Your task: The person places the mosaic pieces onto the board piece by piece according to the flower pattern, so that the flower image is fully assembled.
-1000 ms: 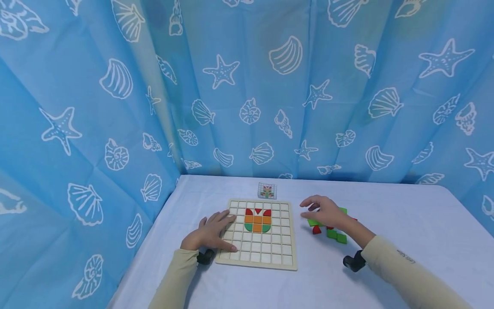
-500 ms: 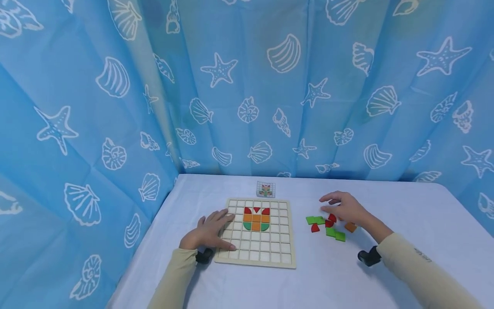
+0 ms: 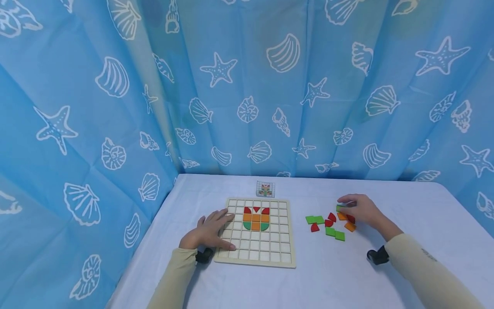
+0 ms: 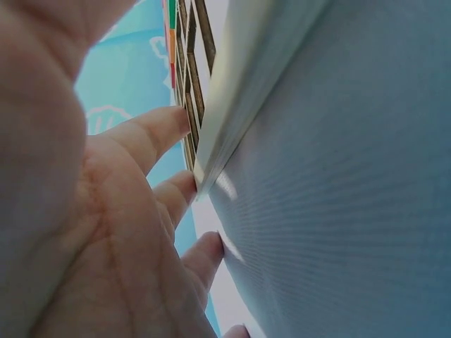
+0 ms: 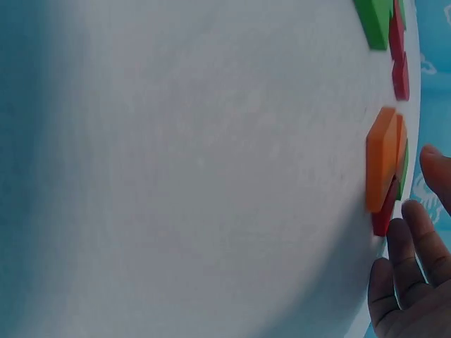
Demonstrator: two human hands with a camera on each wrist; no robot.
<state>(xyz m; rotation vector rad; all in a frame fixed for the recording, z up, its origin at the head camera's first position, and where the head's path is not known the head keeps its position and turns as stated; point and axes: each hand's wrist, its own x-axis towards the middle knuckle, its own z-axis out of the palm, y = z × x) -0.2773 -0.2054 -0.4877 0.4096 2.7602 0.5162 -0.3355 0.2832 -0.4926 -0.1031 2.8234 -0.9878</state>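
In the head view, my left hand lies with spread fingers on the left edge of a wooden grid board. In the left wrist view, its fingertips touch the board's rim. Red, orange and green tiles form a tulip-like shape in the upper cells. Over the loose tiles at the right is my right hand, its thumb and index finger close around a green tile. In the right wrist view, thumb and fingers stand apart, beside an orange tile and a red tile.
Several loose green tiles and red quarter-round tiles lie between board and right hand. A small pattern card is behind the board. A blue shell-print curtain encloses the back and left of the white table.
My right hand has moved rightward over the loose tiles, from their left side to the far right ones, uncovering the nearer pieces. My left hand stays on the board.
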